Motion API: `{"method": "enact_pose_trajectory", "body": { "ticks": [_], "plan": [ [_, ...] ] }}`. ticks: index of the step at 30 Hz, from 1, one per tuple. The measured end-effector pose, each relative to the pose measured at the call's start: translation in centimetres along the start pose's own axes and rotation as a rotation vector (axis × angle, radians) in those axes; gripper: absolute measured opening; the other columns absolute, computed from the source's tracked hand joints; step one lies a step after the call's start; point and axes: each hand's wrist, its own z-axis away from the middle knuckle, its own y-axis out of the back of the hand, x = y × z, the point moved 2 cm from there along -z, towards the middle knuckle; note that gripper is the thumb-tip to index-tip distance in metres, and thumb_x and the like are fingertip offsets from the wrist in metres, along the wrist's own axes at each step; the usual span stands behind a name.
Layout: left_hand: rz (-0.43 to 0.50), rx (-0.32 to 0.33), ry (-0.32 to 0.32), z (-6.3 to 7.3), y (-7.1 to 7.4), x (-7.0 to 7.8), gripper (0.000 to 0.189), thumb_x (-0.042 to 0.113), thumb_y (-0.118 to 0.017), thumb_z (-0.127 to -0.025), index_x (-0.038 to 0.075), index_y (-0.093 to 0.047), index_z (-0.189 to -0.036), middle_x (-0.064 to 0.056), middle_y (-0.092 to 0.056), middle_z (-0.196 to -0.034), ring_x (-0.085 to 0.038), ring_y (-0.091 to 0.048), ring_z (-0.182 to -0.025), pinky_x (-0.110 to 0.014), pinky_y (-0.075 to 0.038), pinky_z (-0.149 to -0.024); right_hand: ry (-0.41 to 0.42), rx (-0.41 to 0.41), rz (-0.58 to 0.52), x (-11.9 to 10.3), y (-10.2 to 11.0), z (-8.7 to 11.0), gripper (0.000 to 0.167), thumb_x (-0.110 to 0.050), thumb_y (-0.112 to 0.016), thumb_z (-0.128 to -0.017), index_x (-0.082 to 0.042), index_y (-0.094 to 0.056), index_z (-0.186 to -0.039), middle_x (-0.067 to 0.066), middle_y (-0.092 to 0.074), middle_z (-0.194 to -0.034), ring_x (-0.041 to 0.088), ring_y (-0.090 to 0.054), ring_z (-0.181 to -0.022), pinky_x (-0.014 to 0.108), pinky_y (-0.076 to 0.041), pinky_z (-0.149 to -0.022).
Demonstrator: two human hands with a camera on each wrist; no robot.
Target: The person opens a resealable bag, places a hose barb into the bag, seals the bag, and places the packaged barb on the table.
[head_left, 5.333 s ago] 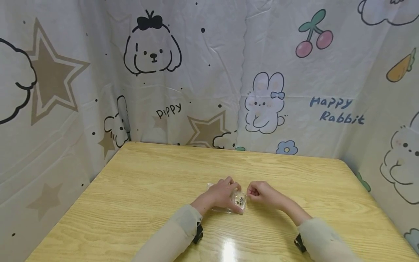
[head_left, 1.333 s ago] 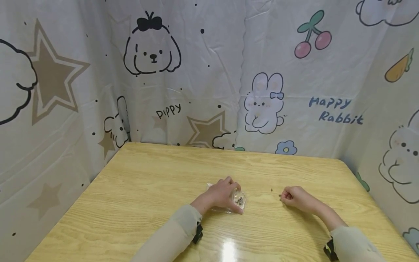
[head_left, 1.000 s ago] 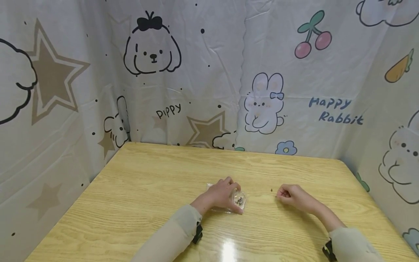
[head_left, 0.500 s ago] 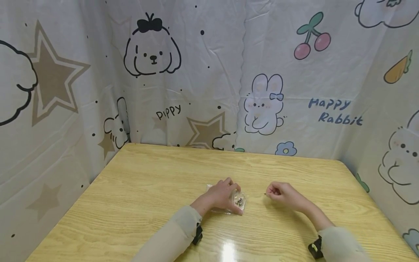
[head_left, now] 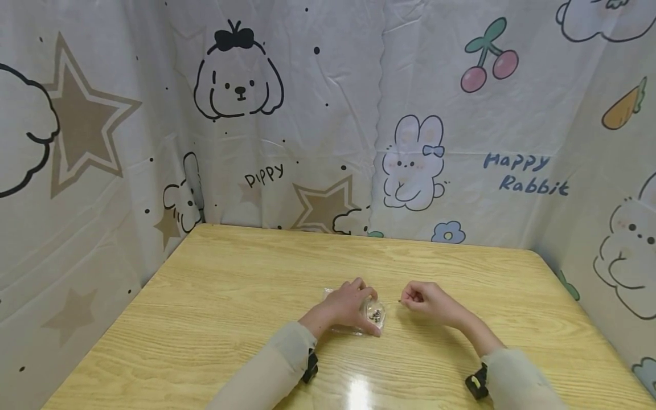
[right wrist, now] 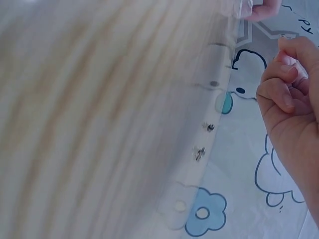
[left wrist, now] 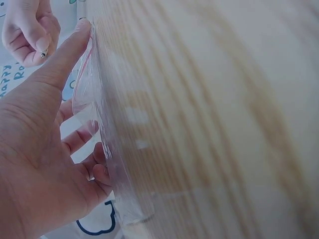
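Observation:
My left hand [head_left: 349, 306] holds a clear plastic zip bag [head_left: 380, 327] on the table, thumb at the near side of its mouth and fingers at the far side. Several small dark metal pieces, likely screws [head_left: 376, 315], lie inside. In the left wrist view the bag's red zip line [left wrist: 83, 69] shows beside my thumb. To the right of the bag, my right hand [head_left: 427, 302] pinches a small screw [left wrist: 44, 54] between thumb and forefinger, slightly apart from the mouth. The right wrist view shows two small metal pieces [right wrist: 199, 153] on the table.
A light wood-grain table [head_left: 246, 273] spreads around both hands. Printed curtains [head_left: 318, 114] stand along its back and sides. Black straps [head_left: 478, 381] sit at both wrists.
My right hand was at the bag's mouth, then farther right by small pieces on the table. Over the last second it has come back left, pinching a screw. The left hand stays put.

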Motion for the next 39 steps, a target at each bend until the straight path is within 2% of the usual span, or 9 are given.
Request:
{"method": "enact_pose_trajectory", "body": {
  "ticks": [7,15,26,32,39],
  "plan": [
    [0.002,-0.001,0.002,0.1,0.0,0.0,0.075,0.066,-0.078,-0.067,0.029,-0.054,-0.127,0.004,-0.047,-0.122,-0.017,-0.05,-0.104,-0.03,-0.048,-0.077,0.037,-0.037,-0.003,-0.5,-0.9,-1.0,0.005,-0.004,-0.06,-0.093,-0.003,-0.064,-0.089,0.001,-0.059,-0.078,-0.002,-0.047,-0.069,0.017,-0.043,-0.061],
    [0.002,0.002,0.002,0.2,0.2,0.0,0.074,0.065,-0.079,-0.067,0.029,-0.055,-0.127,0.004,-0.048,-0.12,-0.017,-0.049,-0.104,-0.029,-0.047,-0.074,0.062,-0.121,0.033,-1.3,-2.3,-2.1,0.005,-0.003,-0.062,-0.092,-0.003,-0.064,-0.087,-0.001,-0.057,-0.075,-0.001,-0.046,-0.067,0.017,-0.042,-0.06],
    [-0.016,0.008,-0.011,0.1,0.0,0.0,0.079,0.067,-0.078,-0.068,0.029,-0.053,-0.133,0.004,-0.047,-0.12,-0.017,-0.049,-0.102,-0.028,-0.047,-0.072,0.12,-0.205,0.068,-2.4,-3.7,-2.7,0.009,0.0,-0.062,-0.09,-0.005,-0.063,-0.083,-0.002,-0.058,-0.073,-0.003,-0.045,-0.065,0.017,-0.042,-0.059],
    [-0.012,0.004,-0.009,0.0,0.0,-0.1,0.078,0.067,-0.077,-0.068,0.029,-0.053,-0.133,0.004,-0.047,-0.118,-0.016,-0.048,-0.1,-0.026,-0.045,-0.07,0.133,-0.215,0.084,-2.6,-3.9,-2.8,0.011,0.0,-0.062,-0.092,-0.005,-0.062,-0.082,-0.003,-0.055,-0.071,-0.003,-0.042,-0.064,0.016,-0.04,-0.059],
    [-0.007,0.003,-0.004,0.0,-0.1,-0.1,0.073,0.067,-0.077,-0.068,0.03,-0.054,-0.127,0.005,-0.047,-0.117,-0.015,-0.047,-0.099,-0.027,-0.044,-0.068,0.095,-0.152,0.095,-2.4,-3.3,-2.3,0.008,-0.003,-0.062,-0.092,-0.005,-0.064,-0.085,-0.003,-0.06,-0.074,-0.003,-0.046,-0.065,0.017,-0.042,-0.059]
  ]
}}
